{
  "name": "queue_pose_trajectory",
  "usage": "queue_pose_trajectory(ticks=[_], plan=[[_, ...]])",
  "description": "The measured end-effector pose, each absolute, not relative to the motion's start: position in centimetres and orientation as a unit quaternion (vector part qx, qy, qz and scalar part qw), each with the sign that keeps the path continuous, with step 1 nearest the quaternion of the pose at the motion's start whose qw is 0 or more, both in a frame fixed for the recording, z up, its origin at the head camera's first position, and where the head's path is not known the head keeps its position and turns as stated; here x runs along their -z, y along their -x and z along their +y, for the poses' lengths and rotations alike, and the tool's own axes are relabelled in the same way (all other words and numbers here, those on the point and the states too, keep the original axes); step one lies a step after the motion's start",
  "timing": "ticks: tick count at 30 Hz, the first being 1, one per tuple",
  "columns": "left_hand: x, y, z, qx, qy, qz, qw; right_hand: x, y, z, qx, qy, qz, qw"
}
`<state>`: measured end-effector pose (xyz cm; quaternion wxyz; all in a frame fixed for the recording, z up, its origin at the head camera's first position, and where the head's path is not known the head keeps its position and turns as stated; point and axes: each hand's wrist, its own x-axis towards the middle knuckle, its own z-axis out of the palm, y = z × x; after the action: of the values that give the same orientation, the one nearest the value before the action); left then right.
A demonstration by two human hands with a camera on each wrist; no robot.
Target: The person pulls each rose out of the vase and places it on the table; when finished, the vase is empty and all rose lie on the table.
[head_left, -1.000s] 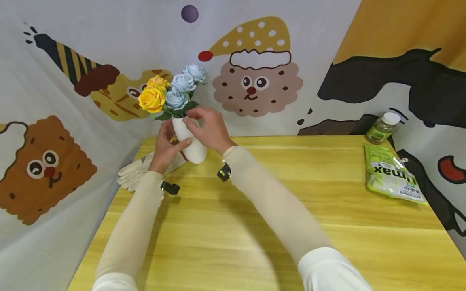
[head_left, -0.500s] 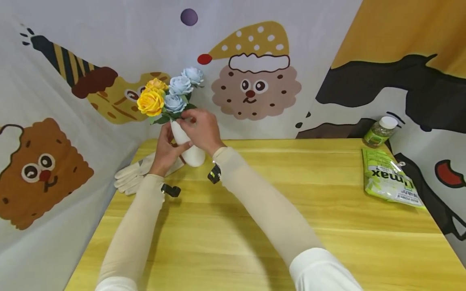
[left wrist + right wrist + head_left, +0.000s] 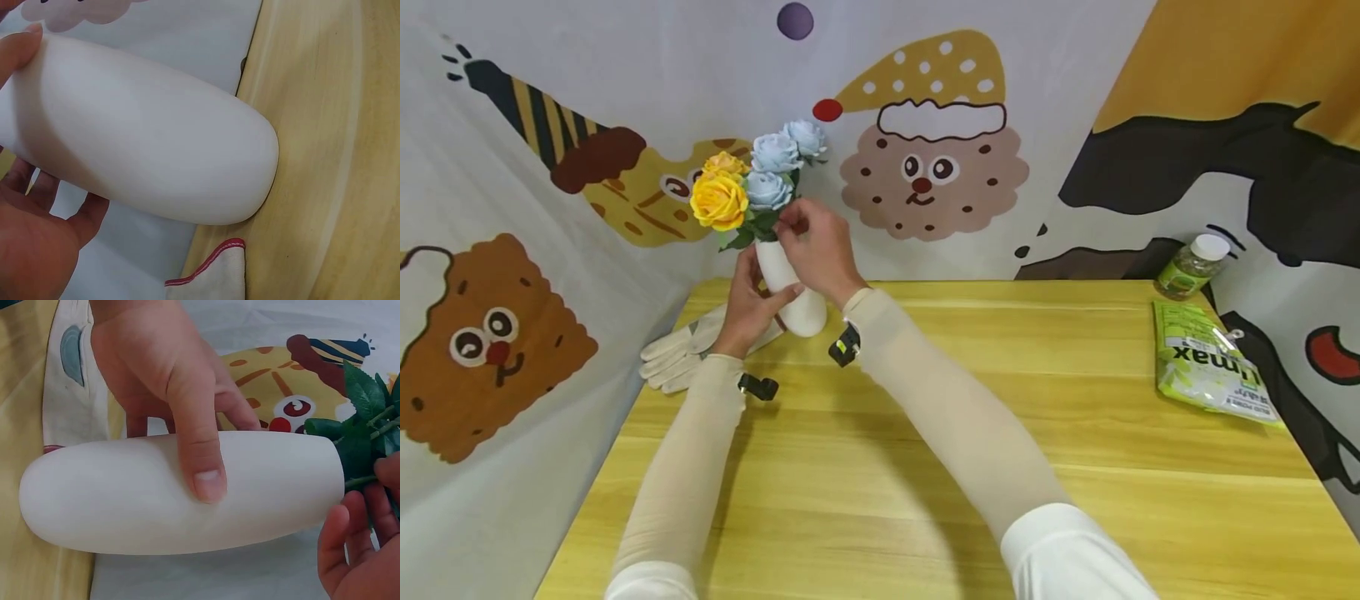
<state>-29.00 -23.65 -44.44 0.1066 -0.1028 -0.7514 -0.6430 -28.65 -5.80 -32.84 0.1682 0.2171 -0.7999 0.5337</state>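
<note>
A white vase (image 3: 807, 315) stands on the table near the back wall, with yellow roses (image 3: 719, 201) and light blue roses (image 3: 769, 191) in its mouth. My left hand (image 3: 751, 305) grips the vase's side; the right wrist view shows its thumb (image 3: 203, 456) across the front and its other fingers behind. At the mouth, my right hand (image 3: 822, 247) pinches a green stem (image 3: 358, 482) between thumb and finger, just below the leaves (image 3: 364, 390). The lower stems are hidden inside the vase.
White gloves (image 3: 672, 360) lie left of the vase, partly behind my left hand. A lidded bottle (image 3: 1187, 271) and a green-and-white bag (image 3: 1210, 367) are at the table's right side. A cartoon-printed cloth (image 3: 1060, 233) hangs close behind the vase.
My right hand's fingertips have risen slightly from the vase rim to the stem and leaves. My left hand keeps its grip on the vase. The head view has shifted a little.
</note>
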Motion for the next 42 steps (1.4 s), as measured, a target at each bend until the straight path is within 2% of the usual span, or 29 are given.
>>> queue_pose_trajectory(ticks=[6,18,26,34,38,42], plan=[[44.4,28.9,-23.7,0.642,0.096,-0.754,0.1,32.1,28.4,-5.5,-0.572,-0.21,-0.777,0.155],[44.5,29.2,-23.9,0.644,0.11,-0.751,0.098,32.7,28.3,-5.1,-0.56,-0.244,-0.774,0.166],[44.5,29.0,-23.7,0.646,0.104,-0.751,0.084,32.9,28.9,-4.7,-0.562,-0.254,-0.775,0.134],[44.3,28.8,-23.7,0.637,0.084,-0.762,0.08,32.8,29.2,-4.9,-0.565,-0.275,-0.758,0.175],[44.3,28.7,-23.6,0.631,0.077,-0.768,0.078,31.9,29.3,-4.8,-0.572,-0.278,-0.743,0.208],[44.5,28.8,-23.8,0.63,0.079,-0.768,0.08,31.0,29.0,-4.6,-0.589,-0.267,-0.731,0.216]])
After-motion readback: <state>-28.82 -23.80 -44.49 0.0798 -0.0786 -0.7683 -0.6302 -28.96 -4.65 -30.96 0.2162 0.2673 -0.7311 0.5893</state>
